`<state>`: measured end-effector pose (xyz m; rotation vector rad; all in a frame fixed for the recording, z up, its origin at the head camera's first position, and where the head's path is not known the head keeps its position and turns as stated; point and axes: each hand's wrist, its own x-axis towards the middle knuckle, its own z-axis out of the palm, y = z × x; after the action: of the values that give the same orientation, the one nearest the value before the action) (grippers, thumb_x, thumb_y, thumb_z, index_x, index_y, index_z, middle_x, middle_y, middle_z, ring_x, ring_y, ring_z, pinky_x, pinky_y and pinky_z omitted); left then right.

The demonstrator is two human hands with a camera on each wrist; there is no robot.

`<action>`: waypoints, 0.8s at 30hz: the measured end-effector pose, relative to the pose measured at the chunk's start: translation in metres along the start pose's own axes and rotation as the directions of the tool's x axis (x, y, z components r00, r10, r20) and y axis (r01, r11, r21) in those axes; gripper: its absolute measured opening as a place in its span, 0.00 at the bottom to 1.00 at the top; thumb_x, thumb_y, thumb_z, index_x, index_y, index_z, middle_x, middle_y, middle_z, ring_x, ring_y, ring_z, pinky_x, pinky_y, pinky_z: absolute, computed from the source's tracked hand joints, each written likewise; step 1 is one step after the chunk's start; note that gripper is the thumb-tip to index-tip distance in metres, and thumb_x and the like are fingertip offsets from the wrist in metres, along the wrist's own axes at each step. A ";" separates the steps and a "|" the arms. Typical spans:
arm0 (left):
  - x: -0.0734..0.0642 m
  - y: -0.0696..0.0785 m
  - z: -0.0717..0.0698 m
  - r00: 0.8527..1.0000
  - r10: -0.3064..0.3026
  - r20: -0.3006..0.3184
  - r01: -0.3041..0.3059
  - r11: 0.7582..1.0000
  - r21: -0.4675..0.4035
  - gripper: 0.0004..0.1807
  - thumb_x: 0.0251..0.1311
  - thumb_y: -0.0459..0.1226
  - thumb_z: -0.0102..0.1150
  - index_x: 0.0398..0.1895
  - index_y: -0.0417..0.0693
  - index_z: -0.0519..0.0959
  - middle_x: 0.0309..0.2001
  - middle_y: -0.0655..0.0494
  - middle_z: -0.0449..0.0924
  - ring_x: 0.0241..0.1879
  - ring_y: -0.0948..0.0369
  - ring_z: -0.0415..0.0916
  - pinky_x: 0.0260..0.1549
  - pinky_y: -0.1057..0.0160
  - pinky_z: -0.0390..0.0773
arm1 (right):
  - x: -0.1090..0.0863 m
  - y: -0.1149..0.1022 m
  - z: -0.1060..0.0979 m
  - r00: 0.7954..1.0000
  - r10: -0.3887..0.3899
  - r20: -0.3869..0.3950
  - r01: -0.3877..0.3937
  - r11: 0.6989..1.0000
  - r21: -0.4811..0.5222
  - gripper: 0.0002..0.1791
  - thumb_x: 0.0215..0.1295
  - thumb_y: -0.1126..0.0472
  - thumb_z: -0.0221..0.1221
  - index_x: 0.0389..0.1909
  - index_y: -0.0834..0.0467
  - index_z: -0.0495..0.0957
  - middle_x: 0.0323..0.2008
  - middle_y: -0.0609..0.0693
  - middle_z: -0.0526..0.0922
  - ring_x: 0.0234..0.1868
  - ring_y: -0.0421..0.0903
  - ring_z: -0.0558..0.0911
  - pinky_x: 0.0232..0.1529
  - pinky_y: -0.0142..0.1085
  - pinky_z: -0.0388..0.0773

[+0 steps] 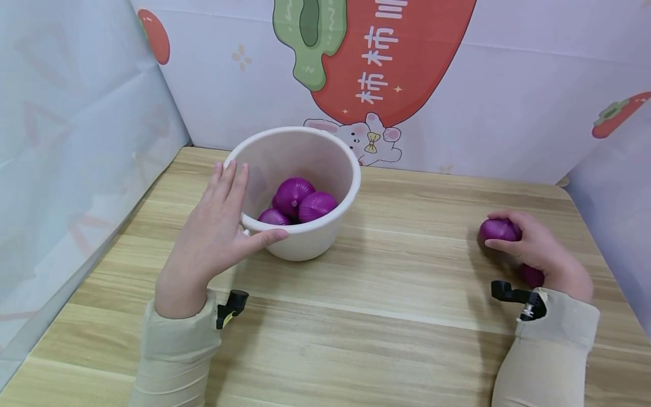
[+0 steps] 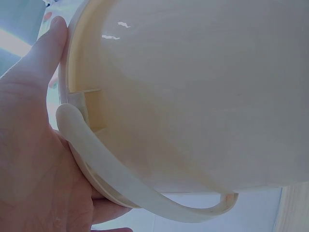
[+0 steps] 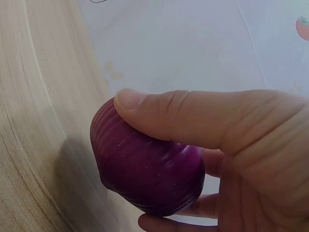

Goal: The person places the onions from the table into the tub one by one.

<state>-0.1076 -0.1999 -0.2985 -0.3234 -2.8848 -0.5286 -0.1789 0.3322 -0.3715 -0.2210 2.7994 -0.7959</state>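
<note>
A white bucket [image 1: 325, 236] stands upright on the table, several purple onions [image 1: 294, 195] lying inside it. My left hand [image 1: 208, 232] rests on the near left of its rim, fingers straight and spread, thumb along the front edge. In the left wrist view, the bucket's handle [image 2: 116, 174] hangs down beside the palm. Over at the right, my right hand [image 1: 541, 246] grips another purple onion [image 3: 149, 164] between thumb and fingers, close over the table. A further onion [image 1: 532, 276] is partly hidden under the right wrist.
The wooden table [image 1: 356, 339] carries everything. Behind it rises a printed backdrop [image 1: 483, 113], with a pale curtain [image 1: 76, 141] along the left side. Each sleeve cuff has a black camera mount [image 1: 231, 308].
</note>
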 end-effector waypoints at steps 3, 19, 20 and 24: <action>0.000 0.000 0.001 1.000 0.001 -0.005 -0.001 1.000 -0.003 0.64 0.51 0.70 0.62 0.80 0.43 0.46 0.79 0.40 0.45 0.80 0.42 0.34 0.71 0.34 0.56 | -0.001 -0.001 -0.001 1.000 -0.012 -0.012 0.012 1.000 0.000 0.34 0.66 0.56 0.64 0.67 0.66 0.64 0.63 0.74 0.65 0.59 0.72 0.66 0.51 0.68 0.67; 0.001 0.000 0.001 1.000 0.012 -0.012 -0.012 1.000 0.001 0.64 0.50 0.69 0.62 0.80 0.43 0.47 0.79 0.40 0.46 0.80 0.41 0.36 0.70 0.34 0.56 | -0.011 -0.014 -0.010 0.994 -0.066 -0.082 0.064 0.998 -0.023 0.33 0.66 0.59 0.64 0.67 0.67 0.65 0.61 0.74 0.64 0.55 0.69 0.66 0.45 0.55 0.71; 0.000 0.000 0.001 1.000 0.010 -0.010 -0.010 1.000 0.001 0.64 0.50 0.69 0.62 0.80 0.43 0.46 0.79 0.40 0.45 0.80 0.41 0.35 0.70 0.34 0.56 | -0.011 -0.015 -0.011 0.994 -0.068 -0.087 0.066 0.998 -0.023 0.33 0.65 0.59 0.65 0.66 0.67 0.65 0.60 0.73 0.65 0.54 0.69 0.67 0.44 0.50 0.71; 0.000 -0.001 0.001 1.000 0.005 -0.006 -0.005 1.000 0.001 0.64 0.51 0.69 0.62 0.80 0.43 0.46 0.80 0.41 0.45 0.80 0.43 0.33 0.71 0.34 0.55 | -0.013 -0.020 -0.013 0.994 -0.049 -0.102 0.048 0.999 -0.015 0.33 0.66 0.58 0.65 0.66 0.67 0.65 0.61 0.73 0.63 0.55 0.69 0.66 0.43 0.50 0.73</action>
<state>-0.1080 -0.2002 -0.2997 -0.3289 -2.8778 -0.5267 -0.1678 0.3250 -0.3477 -0.2582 2.9060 -0.8234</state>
